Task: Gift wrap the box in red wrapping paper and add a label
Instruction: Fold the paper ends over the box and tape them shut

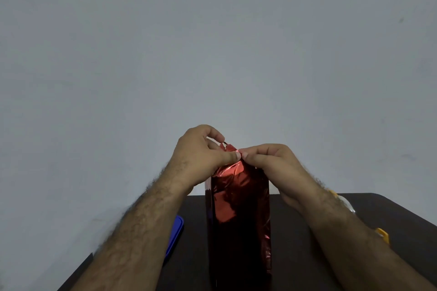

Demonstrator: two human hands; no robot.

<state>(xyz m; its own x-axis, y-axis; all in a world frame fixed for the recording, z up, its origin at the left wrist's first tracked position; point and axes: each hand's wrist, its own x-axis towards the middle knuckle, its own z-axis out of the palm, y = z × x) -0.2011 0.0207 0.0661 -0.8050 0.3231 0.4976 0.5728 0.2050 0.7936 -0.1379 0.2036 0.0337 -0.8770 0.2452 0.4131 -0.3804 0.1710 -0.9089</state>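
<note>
Red foil wrapping paper (238,208), seemingly unlabelled

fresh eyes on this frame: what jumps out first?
The tall box in shiny red wrapping paper, standing upright mid-table at the bottom centre. Right above it, the left hand and right hand meet at its top end, both pinching the gathered paper. Then the bare grey wall filling the upper frame, and a blue lid peeking out beside the left forearm.
</note>
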